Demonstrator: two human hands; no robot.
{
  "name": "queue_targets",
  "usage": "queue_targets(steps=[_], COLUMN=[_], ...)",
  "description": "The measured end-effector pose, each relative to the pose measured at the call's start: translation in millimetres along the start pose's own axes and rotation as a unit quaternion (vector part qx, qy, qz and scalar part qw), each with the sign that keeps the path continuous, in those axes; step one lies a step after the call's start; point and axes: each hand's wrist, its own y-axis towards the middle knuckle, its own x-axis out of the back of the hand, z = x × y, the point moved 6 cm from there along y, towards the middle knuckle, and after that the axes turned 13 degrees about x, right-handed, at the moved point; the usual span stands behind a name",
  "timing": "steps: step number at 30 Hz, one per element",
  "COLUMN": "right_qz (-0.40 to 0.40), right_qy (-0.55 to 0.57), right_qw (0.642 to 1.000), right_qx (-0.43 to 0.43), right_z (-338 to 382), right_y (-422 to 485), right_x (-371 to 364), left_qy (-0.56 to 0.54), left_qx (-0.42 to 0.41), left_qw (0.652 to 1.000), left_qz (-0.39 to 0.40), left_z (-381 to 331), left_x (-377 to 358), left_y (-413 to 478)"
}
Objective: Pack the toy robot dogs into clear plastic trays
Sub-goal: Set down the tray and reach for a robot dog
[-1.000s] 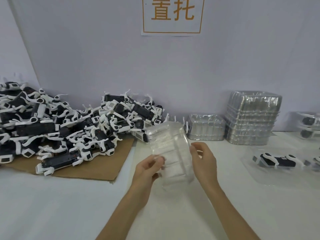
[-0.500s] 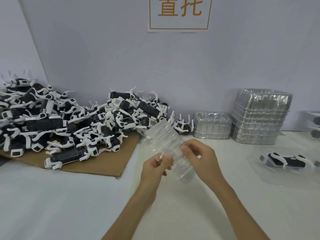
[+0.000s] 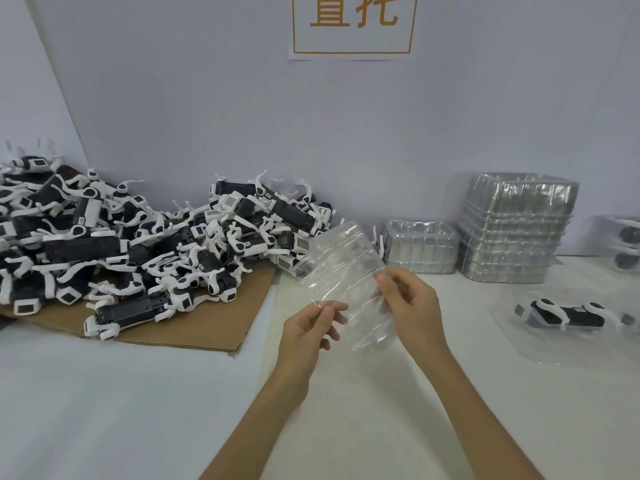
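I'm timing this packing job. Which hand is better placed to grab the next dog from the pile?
Left. The left hand is nearer the pile of toy dogs; the right hand can probably hold the clear tray alone.

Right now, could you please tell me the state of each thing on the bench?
clear tray: empty, tilted, held off the table by both hands.
left hand: pinches the tray's left edge.
right hand: grips the tray's right edge.
toy robot dogs: unpacked, heaped on the cardboard.
short tray stack: nested, standing by the wall.
tall tray stack: nested, standing beside it.
packed tray: flat on the table, one dog inside.
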Motion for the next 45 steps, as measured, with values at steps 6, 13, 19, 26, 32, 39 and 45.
queue_targets(steps=[6,13,19,26,32,39,45], right_qz=[-0.058,-0.011,0.036,-0.084,0.027,0.006,0.179], right_qy=[-0.116,-0.412,-0.411,-0.3,-0.36,-0.199,-0.154], right_qw=[0.99,0.909,0.907,0.95,0.927,0.98,0.969], right_qx=[0.056,0.071,-0.09,-0.038,-0.097,0.016,0.068], right_z=[2.9,-15.2,-55.5,-40.9,-57.1,-26.6,-6.6], right_y=[5.2,12.9,2.0,2.9,-0.1,3.4,-13.6], right_x=[25.2,56.3,79.2,81.8,75.0,41.0,-18.9], left_qy=[-0.022,-0.1,-0.15,-0.157,-0.168,-0.105,-0.024], left_qx=[0.028,0.094,0.165,0.179,0.183,0.19,0.186], left_qw=[0.999,0.985,0.965,0.961,0.959,0.971,0.981], left_qz=[-0.028,-0.105,-0.141,-0.141,-0.138,-0.099,-0.054], left_z=[5.5,18.6,29.3,31.5,34.2,29.2,25.0], left_x=[9.3,24.0,32.3,32.3,33.9,23.5,10.6], left_y=[5.2,8.3,9.5,10.5,12.8,7.5,3.1])
